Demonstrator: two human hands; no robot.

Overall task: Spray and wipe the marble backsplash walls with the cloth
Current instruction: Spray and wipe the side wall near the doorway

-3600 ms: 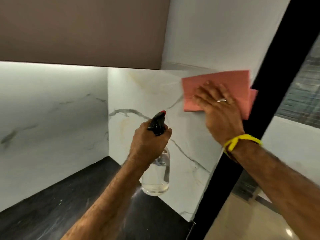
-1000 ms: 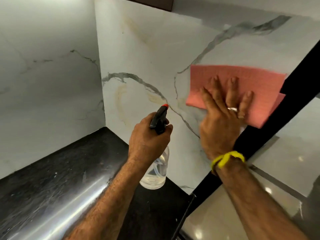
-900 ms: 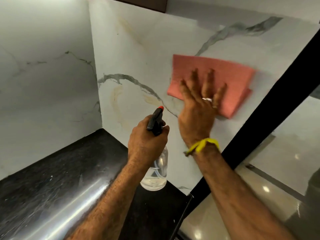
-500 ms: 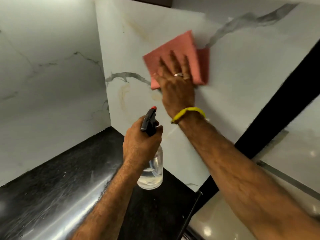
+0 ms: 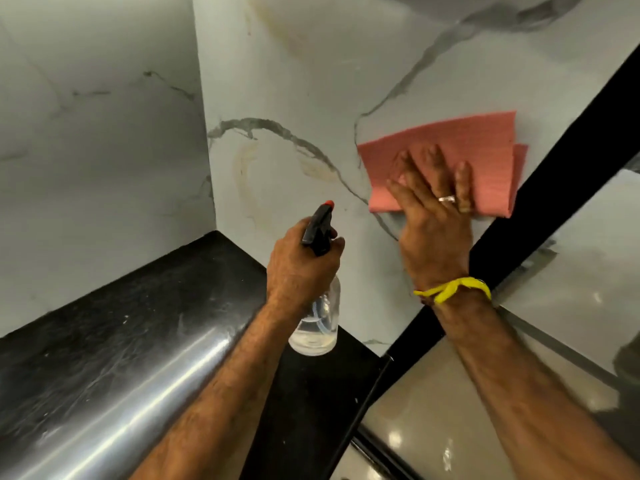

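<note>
Two bare hands work in the corner of a kitchen, seen from above and behind. Two marble backsplash walls meet at that corner: a left wall (image 5: pixel 97 161) in shadow, and a right wall (image 5: pixel 311 81) that is white with grey veins and faint yellowish streaks.

The right hand (image 5: pixel 433 223) lies flat on the right wall with its fingers straight and spread, pressing one pink cloth (image 5: pixel 460 150) against the marble. The cloth is folded, so a second layer peeks out along its right edge. It sits toward the right end of the wall, just beside a black frame (image 5: pixel 571 143) that runs diagonally along the wall's edge. One ring (image 5: pixel 446 199) shows on a finger, and one yellow band (image 5: pixel 453 289) is tied around the wrist.

The left hand (image 5: pixel 301 265) is curled around the neck of one clear spray bottle (image 5: pixel 317 327), held upright in the air near the wall, to the left of and below the cloth. The bottle has a black trigger head (image 5: pixel 318 230) with a red nozzle tip pointing up toward the marble, and a small amount of clear liquid sits at the bottom.

Below the walls lies one black surface (image 5: pixel 104 358), speckled and glossy, with a bright streak of reflected light across it. To the right of the black frame, a shiny pale floor (image 5: pixel 450 410) is visible.
</note>
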